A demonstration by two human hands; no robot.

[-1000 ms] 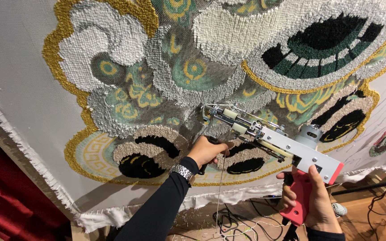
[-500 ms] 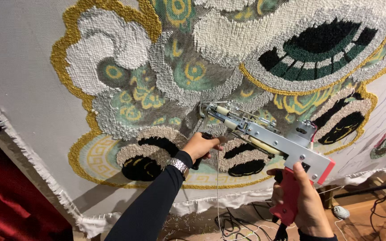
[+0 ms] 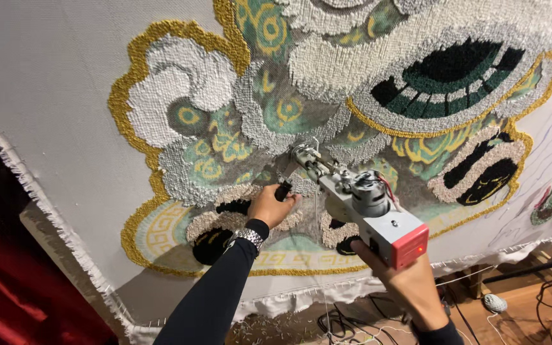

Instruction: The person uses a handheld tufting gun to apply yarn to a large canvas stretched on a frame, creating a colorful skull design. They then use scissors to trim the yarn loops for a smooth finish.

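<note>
A grey metal tufting gun (image 3: pixel 359 198) with a red rear block points its needle tip at a stretched cloth (image 3: pixel 52 76) bearing a tufted pattern in white, gold, green and black. My left hand (image 3: pixel 271 206) grips the gun's black front handle, close to the cloth, a metal watch on its wrist. My right hand (image 3: pixel 404 281) holds the gun's rear grip below the red block. A thin yarn strand hangs down from the gun.
Red fabric (image 3: pixel 7 287) hangs at the lower left. Cables (image 3: pixel 352 322) lie on the wooden floor under the cloth's frayed bottom edge. A small pale object (image 3: pixel 496 302) lies on the floor at the right.
The view has swung, and the gun now points more head-on at the cloth. Both hands keep their grip and sit further right and lower in view.
</note>
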